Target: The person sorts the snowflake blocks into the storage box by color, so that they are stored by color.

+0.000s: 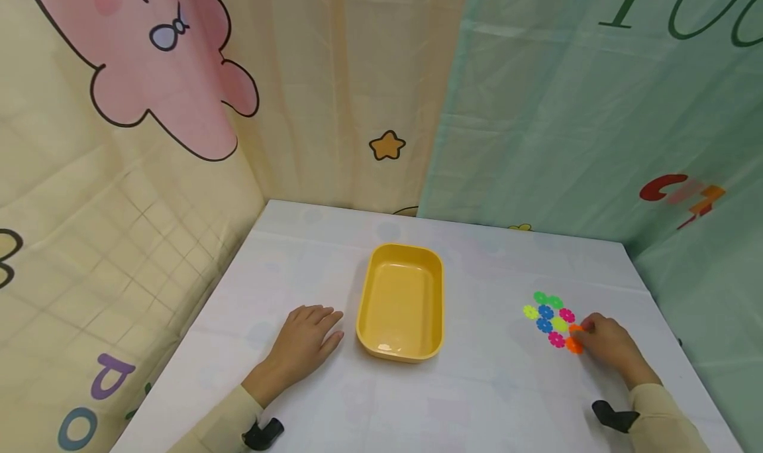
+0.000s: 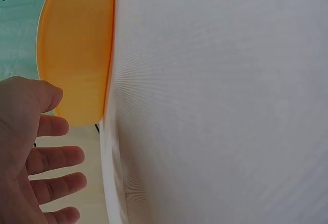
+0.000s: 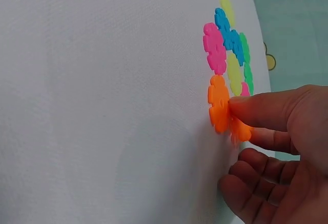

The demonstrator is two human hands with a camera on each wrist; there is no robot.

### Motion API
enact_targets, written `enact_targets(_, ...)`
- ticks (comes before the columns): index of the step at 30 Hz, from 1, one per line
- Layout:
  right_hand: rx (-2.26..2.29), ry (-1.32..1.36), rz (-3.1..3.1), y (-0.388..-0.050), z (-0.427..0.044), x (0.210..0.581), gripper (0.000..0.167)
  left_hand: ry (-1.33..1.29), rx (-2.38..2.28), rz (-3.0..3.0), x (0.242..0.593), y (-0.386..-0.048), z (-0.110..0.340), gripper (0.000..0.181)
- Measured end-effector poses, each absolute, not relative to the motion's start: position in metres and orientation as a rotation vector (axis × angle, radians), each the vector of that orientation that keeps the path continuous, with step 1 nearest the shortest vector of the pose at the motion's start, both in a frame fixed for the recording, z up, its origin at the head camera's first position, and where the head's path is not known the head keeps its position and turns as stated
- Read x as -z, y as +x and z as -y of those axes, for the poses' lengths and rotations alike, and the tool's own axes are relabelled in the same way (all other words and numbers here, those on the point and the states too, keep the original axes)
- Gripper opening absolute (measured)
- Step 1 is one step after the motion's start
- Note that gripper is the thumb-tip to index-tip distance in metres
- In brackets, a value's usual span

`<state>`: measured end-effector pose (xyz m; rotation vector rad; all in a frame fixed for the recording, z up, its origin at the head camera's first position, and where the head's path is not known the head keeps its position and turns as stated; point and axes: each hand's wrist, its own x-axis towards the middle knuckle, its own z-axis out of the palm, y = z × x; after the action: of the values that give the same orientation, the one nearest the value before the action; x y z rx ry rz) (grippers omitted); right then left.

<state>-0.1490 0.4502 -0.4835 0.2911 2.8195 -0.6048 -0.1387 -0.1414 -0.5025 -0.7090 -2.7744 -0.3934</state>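
Note:
Several flower-shaped plastic pieces in green, blue, yellow, pink and orange lie grouped on the right side of the table, among them a blue piece (image 1: 544, 325) and a pink piece (image 3: 214, 48). My right hand (image 1: 612, 348) (image 3: 287, 152) pinches an orange piece (image 3: 242, 130) between thumb and index finger at the group's right edge; the other fingers curl loosely. Another orange piece (image 1: 574, 345) (image 3: 219, 104) lies beside it. My left hand (image 1: 303, 346) (image 2: 33, 155) rests on the table with relaxed, spread fingers, holding nothing, left of a yellow tray (image 1: 401, 301) (image 2: 77, 49).
The tray stands upright near the middle of the white table (image 1: 477, 400), with nothing inside. Printed curtains (image 1: 334, 95) hang behind the table and at both sides. A black strap part (image 1: 615, 416) sticks out from each wrist.

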Motion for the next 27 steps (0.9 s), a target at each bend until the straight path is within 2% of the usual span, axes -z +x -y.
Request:
enact_targets(8, 0.904, 0.437, -2.8, -0.15, -0.441, 0.477, 0.034, -0.7, 0.402, 2.776, 0.504, -0.138, 0.142, 0.037)
enact_targets(27, 1.545, 0.373, -2.678, -0.177, -0.36, 0.439, 0.043, -0.686, 0.407, 2.775, 0.501, -0.139, 0.143, 0.035)
